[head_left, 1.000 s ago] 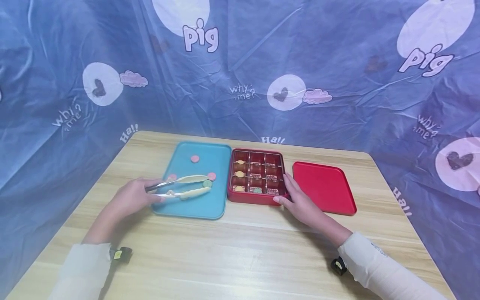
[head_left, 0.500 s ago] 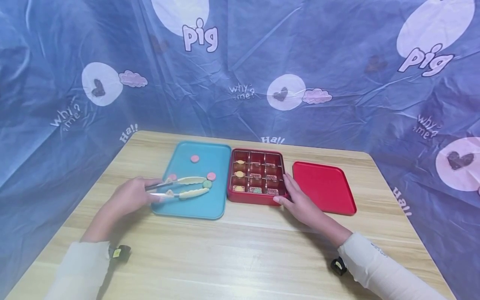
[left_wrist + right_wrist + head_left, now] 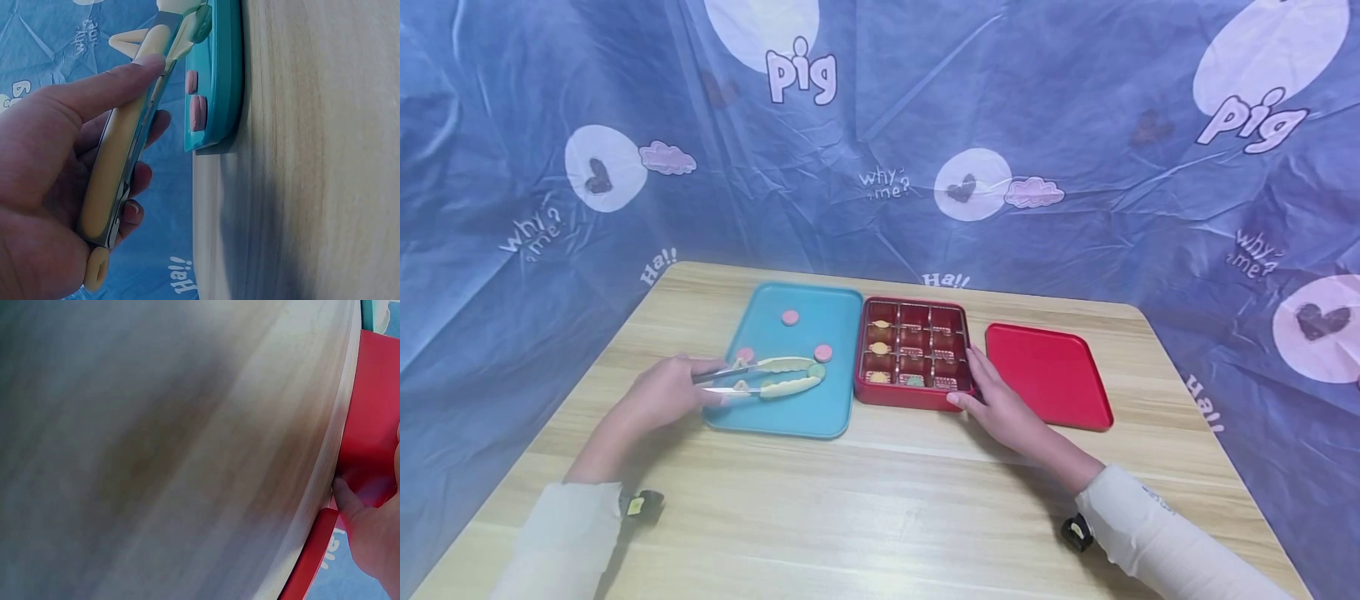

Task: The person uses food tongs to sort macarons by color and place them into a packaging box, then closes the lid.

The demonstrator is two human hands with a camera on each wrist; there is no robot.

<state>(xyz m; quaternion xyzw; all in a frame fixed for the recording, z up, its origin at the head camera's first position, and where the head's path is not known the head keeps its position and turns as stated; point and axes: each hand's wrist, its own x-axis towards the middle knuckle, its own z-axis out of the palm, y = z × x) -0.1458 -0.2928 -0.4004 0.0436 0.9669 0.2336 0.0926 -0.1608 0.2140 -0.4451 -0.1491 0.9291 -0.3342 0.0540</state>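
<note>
My left hand (image 3: 662, 390) holds a pair of tongs (image 3: 115, 162) by the handles, thumb on one arm and fingers on the other. Their cream tips stand on either side of a green macaron (image 3: 816, 372) over the blue tray (image 3: 805, 423). Three pink macarons (image 3: 790, 317) lie on that tray. Beside it is a red box (image 3: 910, 397) with a clear divided insert. Yellow macarons (image 3: 880, 348) sit in its left column, and a green macaron (image 3: 915, 382) is in the front middle compartment. My right hand (image 3: 1003, 408) rests against the box's front right corner, thumb (image 3: 350, 500) touching the front wall.
A red lid (image 3: 1048, 375) lies flat to the right of the box. All of this is on a wooden table (image 3: 865, 517), with a blue printed cloth (image 3: 880, 225) hanging behind and at both sides.
The tong tips have come closer together around the green macaron on the tray. The left hand has barely shifted; my right hand and the box have stayed in place.
</note>
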